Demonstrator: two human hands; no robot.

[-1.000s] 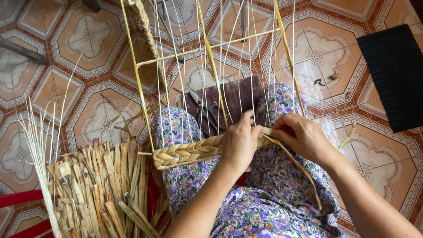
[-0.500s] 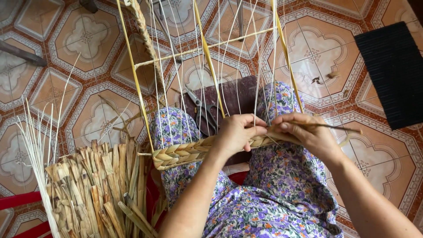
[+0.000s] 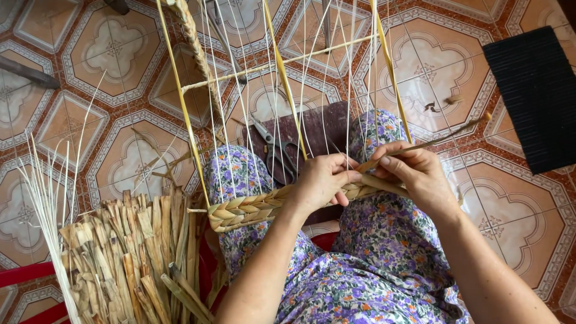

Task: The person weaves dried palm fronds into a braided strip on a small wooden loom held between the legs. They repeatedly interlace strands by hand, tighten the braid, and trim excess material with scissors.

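Right at the braided band point(image 3: 252, 207) strung across the yellow frame point(image 3: 183, 114), the left hand point(image 3: 321, 180) is closed on the weave. Since a second ago the right hand point(image 3: 420, 174) has been lifted and is pinched shut on a loose strand point(image 3: 438, 141), now pulled out sideways, so another fold looks underway. Scissors point(image 3: 276, 147) lie just above the band, dried leaves point(image 3: 126, 252) to its left.

Single head cam, looking steeply down, close over both hands and lap; tiled floor point(image 3: 528, 228) spreads far and to both sides. No second view.
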